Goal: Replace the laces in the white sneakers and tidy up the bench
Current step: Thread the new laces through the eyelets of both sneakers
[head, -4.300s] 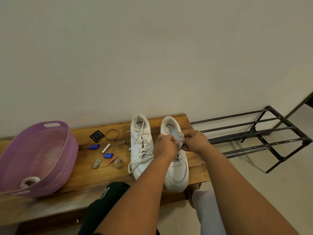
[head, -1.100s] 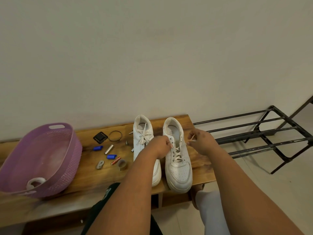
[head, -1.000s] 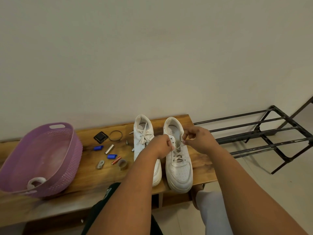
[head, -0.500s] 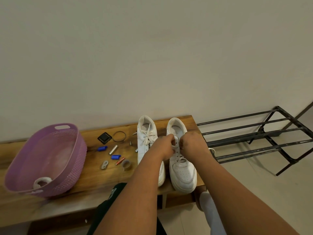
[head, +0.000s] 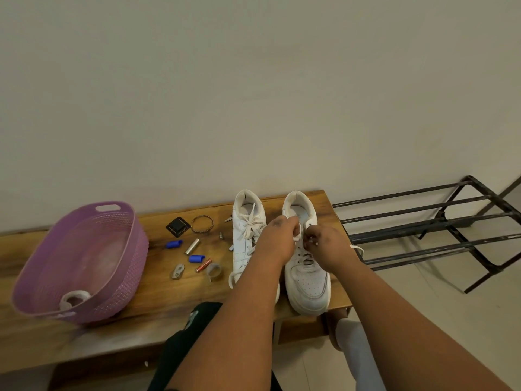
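Lacing: a white lace (head: 302, 239) is being worked at the upper eyelets of the right-hand sneaker (head: 306, 266), with both hands brought together over its tongue.
Left hand (head: 279, 241): its fingers are curled and a strip of the lace is pinched at the fingertips.
Right hand (head: 328, 246): its fingers are curled too, and another part of the same lace is pinched just beside the left hand.
Loose lace end (head: 357, 248): it is seen trailing off the shoe's far side, past the table edge.
Left-hand sneaker (head: 248, 235): it is set just beside the other, heel toward the wall, already laced, its lace ends lying loose over the tongue and down the side.
Table (head: 158, 303): both sneakers are carried at its right end, toes toward the person.
Small items: a black square piece (head: 177, 227), a twisted ring (head: 202, 223), two blue caps (head: 174, 244), a silver cylinder (head: 192, 246), an orange battery (head: 203, 265), a metal clip (head: 177, 271) and a tape roll (head: 214, 271) are scattered left of the sneakers.
Purple basket (head: 112, 277): it is placed at the left of the table, with one white roll (head: 74, 299) inside.
Metal rack (head: 439, 232): it is stood on the floor to the right of the table.
Writing: faint print is visible on the insoles, too small to be read; no brand can be made out.
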